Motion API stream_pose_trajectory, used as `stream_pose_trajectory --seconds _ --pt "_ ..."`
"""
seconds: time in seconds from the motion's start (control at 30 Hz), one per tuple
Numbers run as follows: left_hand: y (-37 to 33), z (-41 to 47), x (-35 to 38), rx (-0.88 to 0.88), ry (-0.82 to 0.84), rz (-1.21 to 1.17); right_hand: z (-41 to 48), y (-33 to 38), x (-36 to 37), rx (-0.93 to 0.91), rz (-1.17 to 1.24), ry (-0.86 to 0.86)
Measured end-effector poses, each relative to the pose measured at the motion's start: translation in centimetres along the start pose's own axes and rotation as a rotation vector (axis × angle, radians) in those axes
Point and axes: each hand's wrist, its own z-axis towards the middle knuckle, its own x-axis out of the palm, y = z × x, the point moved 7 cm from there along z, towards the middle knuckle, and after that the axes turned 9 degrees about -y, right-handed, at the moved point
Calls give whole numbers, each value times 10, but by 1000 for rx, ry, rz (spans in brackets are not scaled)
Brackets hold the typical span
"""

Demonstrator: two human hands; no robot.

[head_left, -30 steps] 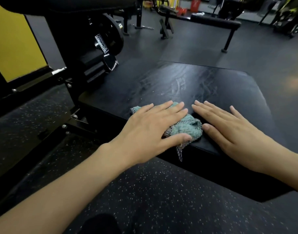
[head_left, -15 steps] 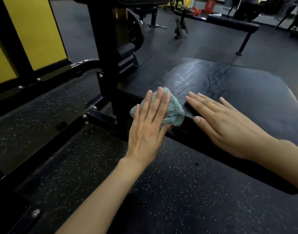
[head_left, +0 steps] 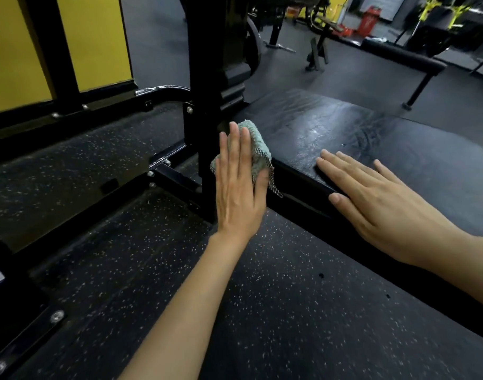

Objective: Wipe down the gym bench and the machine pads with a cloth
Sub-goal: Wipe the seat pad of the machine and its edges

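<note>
A wide black machine pad (head_left: 371, 138) fills the middle right, its top streaked with damp wipe marks. A green cloth (head_left: 258, 149) with a checked edge lies over the pad's near left corner. My left hand (head_left: 240, 185) presses flat on the cloth with straight fingers and the thumb along the pad's side. Lying flat on the pad's near edge to the right is my right hand (head_left: 380, 198), fingers spread, holding nothing.
A black steel upright (head_left: 213, 78) of the machine stands right behind the cloth, with bolted frame bars (head_left: 174, 171) at floor level. Yellow wall panels (head_left: 92, 42) are at the left. A flat bench (head_left: 404, 57) stands on the speckled rubber floor (head_left: 276, 311) at the back right.
My left hand has slid the cloth leftward along the pad's near edge to its left corner and turned its fingers forward. My right hand stayed flat on the pad.
</note>
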Motion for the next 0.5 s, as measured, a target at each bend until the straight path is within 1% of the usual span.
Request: stream_pose_trajectory --seconds 0.07,0.17,0.3,0.43,0.5 --pt "-1 -1 2 39 8 1 -1 4 2 -44 -40 -36" --pt "-7 -8 8 142 50 22 -5 11 5 -87 -133 -104" --pt "-15 -28 16 245 49 15 -8 15 10 -89 -225 -168" --pt "-4 -27 17 287 -5 45 -10 16 8 -97 -264 -183" --pt "6 -18 12 251 -32 25 -13 17 7 -115 -292 -194"
